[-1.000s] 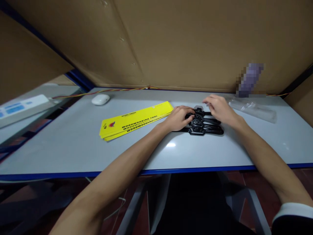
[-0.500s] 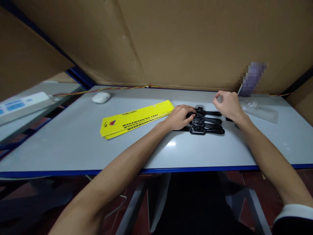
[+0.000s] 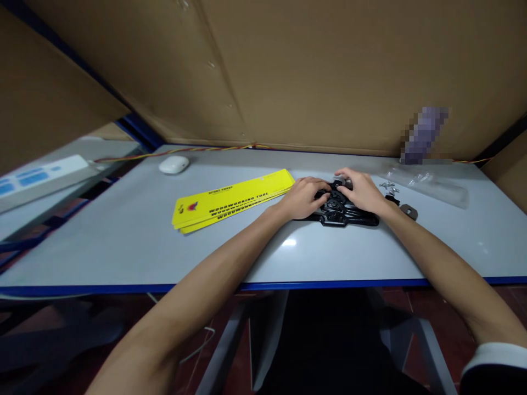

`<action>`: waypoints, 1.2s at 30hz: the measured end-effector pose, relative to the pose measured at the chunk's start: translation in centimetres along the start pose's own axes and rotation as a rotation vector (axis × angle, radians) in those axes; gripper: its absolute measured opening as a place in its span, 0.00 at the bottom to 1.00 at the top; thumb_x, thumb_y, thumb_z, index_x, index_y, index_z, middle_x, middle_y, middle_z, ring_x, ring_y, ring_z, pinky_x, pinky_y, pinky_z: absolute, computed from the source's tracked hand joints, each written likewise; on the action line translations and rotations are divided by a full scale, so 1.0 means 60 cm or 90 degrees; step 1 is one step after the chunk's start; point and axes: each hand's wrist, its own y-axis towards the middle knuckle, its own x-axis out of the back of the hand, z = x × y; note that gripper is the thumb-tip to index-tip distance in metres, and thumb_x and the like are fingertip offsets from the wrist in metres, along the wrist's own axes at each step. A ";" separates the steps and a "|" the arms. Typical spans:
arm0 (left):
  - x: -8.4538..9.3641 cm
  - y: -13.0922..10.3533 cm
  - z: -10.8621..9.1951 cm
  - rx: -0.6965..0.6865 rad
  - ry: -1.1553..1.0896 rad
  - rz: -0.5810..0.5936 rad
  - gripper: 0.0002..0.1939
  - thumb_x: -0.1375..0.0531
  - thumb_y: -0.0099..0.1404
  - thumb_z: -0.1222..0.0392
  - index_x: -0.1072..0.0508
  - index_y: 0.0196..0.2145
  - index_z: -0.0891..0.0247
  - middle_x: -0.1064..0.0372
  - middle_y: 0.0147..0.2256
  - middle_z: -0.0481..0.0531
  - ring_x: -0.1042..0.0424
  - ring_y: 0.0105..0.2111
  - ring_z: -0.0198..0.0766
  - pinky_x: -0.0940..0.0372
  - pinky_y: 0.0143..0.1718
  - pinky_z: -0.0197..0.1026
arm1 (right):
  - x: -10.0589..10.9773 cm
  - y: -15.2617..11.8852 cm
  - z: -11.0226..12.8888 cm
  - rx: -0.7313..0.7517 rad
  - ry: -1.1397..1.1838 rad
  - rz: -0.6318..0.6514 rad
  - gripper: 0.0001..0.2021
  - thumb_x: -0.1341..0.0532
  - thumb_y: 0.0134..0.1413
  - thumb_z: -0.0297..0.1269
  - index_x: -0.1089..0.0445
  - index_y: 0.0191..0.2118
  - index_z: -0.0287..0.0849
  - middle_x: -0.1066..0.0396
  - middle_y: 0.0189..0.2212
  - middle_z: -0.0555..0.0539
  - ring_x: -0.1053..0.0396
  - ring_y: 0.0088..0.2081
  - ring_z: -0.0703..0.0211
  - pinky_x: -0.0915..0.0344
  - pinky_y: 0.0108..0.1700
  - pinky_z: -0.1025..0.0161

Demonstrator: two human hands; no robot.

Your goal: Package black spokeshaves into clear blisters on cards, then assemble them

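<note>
Several black spokeshaves point(image 3: 334, 217) lie side by side in a row on the table. My left hand point(image 3: 308, 196) is curled over the left handles of the farther ones, its fingers closed around the farthest spokeshave. At the far end of the row, my right hand point(image 3: 362, 191) has its thumb and index finger around the grey blade point(image 3: 340, 178) of that spokeshave. The palm covers the right handles. To the right of this hand lie small silvery screws point(image 3: 390, 188), some small black parts point(image 3: 392, 199) and a loose grey blade point(image 3: 409, 212).
Yellow printed cards point(image 3: 230, 200) lie fanned to the left of the spokeshaves. Behind them sits a white computer mouse point(image 3: 173, 164). A clear plastic bag point(image 3: 444, 189) lies at the right rear. Red and yellow wires point(image 3: 197, 149) run along the cardboard wall point(image 3: 308, 82).
My right hand has moved left, from above the loose parts to the farthest spokeshave's blade. The screws and loose blade now show. My left hand has stayed on the handles.
</note>
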 end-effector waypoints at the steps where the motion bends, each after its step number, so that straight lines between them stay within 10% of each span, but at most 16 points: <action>1: 0.000 0.000 0.000 -0.003 0.004 0.002 0.19 0.47 0.74 0.54 0.22 0.52 0.63 0.22 0.55 0.59 0.25 0.56 0.52 0.33 0.61 0.56 | 0.000 0.002 0.001 0.010 -0.001 -0.020 0.16 0.38 0.59 0.28 0.27 0.53 0.45 0.20 0.48 0.42 0.24 0.51 0.44 0.31 0.55 0.48; 11: 0.000 0.000 -0.001 -0.008 0.014 0.008 0.20 0.49 0.74 0.54 0.23 0.53 0.63 0.23 0.55 0.59 0.25 0.56 0.53 0.33 0.61 0.56 | 0.090 0.002 0.001 -0.037 0.022 -0.221 0.17 0.35 0.57 0.29 0.20 0.51 0.43 0.19 0.48 0.42 0.21 0.44 0.47 0.25 0.51 0.49; 19: -0.003 0.000 0.002 -0.008 0.001 -0.008 0.22 0.50 0.74 0.52 0.22 0.53 0.65 0.22 0.54 0.60 0.25 0.55 0.54 0.34 0.60 0.58 | 0.191 -0.170 -0.062 -0.300 0.084 -0.199 0.15 0.29 0.51 0.45 0.18 0.43 0.43 0.18 0.37 0.42 0.21 0.37 0.47 0.25 0.44 0.48; 24: -0.004 0.000 0.003 -0.007 0.003 -0.006 0.20 0.49 0.74 0.53 0.23 0.53 0.63 0.22 0.54 0.59 0.25 0.55 0.53 0.34 0.61 0.57 | 0.194 -0.238 -0.076 -0.410 0.146 -0.166 0.25 0.28 0.45 0.53 0.18 0.45 0.42 0.19 0.33 0.41 0.23 0.33 0.48 0.29 0.38 0.50; 36: -0.001 -0.001 0.002 -0.012 0.005 -0.006 0.20 0.49 0.74 0.53 0.23 0.52 0.63 0.22 0.54 0.59 0.24 0.55 0.53 0.33 0.61 0.57 | 0.169 -0.242 -0.075 -0.296 -0.048 -0.150 0.20 0.35 0.55 0.52 0.19 0.46 0.44 0.18 0.39 0.40 0.24 0.34 0.47 0.28 0.44 0.43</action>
